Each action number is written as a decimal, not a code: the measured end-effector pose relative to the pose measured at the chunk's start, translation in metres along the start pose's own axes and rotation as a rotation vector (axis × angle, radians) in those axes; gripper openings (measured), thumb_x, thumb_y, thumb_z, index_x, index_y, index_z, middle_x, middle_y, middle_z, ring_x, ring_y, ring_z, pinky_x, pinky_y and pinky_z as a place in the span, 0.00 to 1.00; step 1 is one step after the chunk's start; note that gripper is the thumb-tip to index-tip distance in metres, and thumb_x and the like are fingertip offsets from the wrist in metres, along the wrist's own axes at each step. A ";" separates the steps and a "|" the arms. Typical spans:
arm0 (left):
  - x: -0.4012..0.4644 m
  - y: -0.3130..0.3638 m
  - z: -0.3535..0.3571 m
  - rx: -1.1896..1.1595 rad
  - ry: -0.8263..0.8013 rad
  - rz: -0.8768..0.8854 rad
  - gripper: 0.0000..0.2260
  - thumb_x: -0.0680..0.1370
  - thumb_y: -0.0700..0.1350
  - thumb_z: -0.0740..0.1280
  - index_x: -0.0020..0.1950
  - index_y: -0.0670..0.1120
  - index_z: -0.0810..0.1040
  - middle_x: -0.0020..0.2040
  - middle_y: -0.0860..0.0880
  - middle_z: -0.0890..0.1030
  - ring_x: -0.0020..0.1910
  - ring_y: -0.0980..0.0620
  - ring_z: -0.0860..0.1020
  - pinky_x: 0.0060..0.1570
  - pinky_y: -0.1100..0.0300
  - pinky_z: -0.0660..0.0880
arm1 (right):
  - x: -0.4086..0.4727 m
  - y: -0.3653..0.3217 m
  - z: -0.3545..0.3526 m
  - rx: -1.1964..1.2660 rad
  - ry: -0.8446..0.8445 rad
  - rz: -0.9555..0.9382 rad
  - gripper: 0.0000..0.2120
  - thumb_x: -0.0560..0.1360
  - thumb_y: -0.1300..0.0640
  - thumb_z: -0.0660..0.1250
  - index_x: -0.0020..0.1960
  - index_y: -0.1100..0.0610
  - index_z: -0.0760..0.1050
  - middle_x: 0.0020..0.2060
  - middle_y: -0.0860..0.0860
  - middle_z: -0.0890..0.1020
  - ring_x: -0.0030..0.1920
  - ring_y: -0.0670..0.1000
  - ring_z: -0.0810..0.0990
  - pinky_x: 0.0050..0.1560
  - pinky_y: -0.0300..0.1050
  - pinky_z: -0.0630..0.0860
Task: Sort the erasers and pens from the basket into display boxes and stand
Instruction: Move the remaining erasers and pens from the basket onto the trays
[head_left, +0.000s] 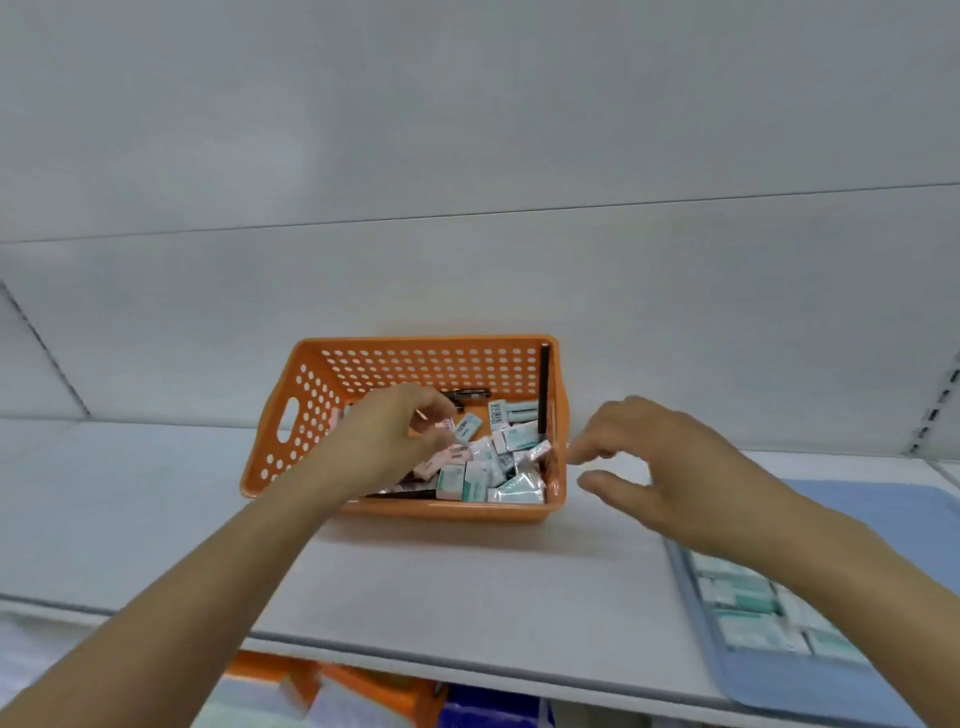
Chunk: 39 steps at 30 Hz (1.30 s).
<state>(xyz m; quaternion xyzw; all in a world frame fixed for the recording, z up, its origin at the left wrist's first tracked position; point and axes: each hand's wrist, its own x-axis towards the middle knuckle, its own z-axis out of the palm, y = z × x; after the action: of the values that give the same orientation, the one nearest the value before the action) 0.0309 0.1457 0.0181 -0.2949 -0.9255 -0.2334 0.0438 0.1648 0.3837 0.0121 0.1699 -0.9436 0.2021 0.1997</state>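
The white shelf (467, 571) spans the frame; at centre sits the orange perforated plastic basket (311, 415), holding many green and pink boxed erasers (511, 439) and black pens (544, 384); lower right, my pale blue display box (753, 675) holds some green erasers, so I judge sorting partly done; my left hand (384, 436) pinches a pink eraser (441, 425); my right hand (654, 462) hovers, fingers loosely curled, empty.

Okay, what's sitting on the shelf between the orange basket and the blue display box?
In the head view, only the right hand hovers there; the white shelf between orange basket and blue display box is bare.
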 end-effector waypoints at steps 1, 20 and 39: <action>0.009 -0.013 -0.001 0.058 -0.081 -0.040 0.13 0.77 0.48 0.69 0.61 0.51 0.78 0.58 0.55 0.79 0.51 0.59 0.77 0.50 0.64 0.73 | 0.019 -0.010 0.005 -0.037 -0.015 -0.052 0.08 0.75 0.51 0.67 0.53 0.47 0.80 0.47 0.41 0.79 0.50 0.42 0.73 0.49 0.43 0.74; 0.040 -0.053 0.020 -0.046 -0.365 -0.129 0.10 0.76 0.37 0.68 0.51 0.49 0.83 0.64 0.48 0.76 0.53 0.51 0.81 0.51 0.56 0.81 | 0.135 -0.007 0.088 -0.590 -0.627 0.135 0.12 0.74 0.57 0.69 0.57 0.55 0.77 0.53 0.52 0.80 0.50 0.53 0.79 0.46 0.46 0.78; -0.016 0.018 -0.008 -0.848 -0.061 -0.118 0.14 0.79 0.35 0.65 0.60 0.50 0.78 0.55 0.51 0.82 0.46 0.53 0.84 0.48 0.58 0.81 | 0.060 -0.027 0.020 0.626 -0.013 0.382 0.05 0.77 0.61 0.67 0.51 0.56 0.80 0.42 0.54 0.84 0.38 0.54 0.81 0.36 0.48 0.79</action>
<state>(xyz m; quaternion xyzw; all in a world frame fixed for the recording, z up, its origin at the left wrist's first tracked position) 0.0541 0.1470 0.0289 -0.2403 -0.7637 -0.5867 -0.1219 0.1179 0.3370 0.0302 0.0449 -0.8521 0.5135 0.0910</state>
